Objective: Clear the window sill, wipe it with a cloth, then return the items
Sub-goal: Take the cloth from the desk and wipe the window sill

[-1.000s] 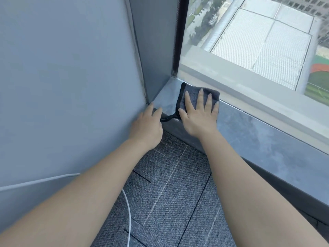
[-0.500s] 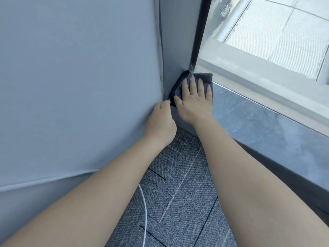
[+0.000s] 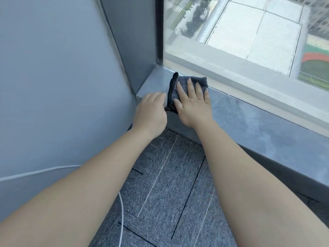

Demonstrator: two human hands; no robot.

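Observation:
A dark grey cloth (image 3: 201, 81) with a black edge lies on the grey window sill (image 3: 258, 125), near its left end by the corner. My right hand (image 3: 193, 104) presses flat on the cloth, fingers spread and pointing toward the glass. My left hand (image 3: 151, 113) rests on the sill's front edge just left of the cloth, fingers together and touching the sill surface, holding nothing that I can see. No other items stand on the visible part of the sill.
A grey wall (image 3: 62, 86) rises on the left, meeting the window frame (image 3: 159, 32) at the corner. Grey carpet tiles (image 3: 169, 193) cover the floor below. A white cable (image 3: 121, 207) runs along the wall and down across the carpet.
My right hand has slid the cloth out of the left corner toward the right, uncovering the sill's end. My left hand stays at the sill's front edge.

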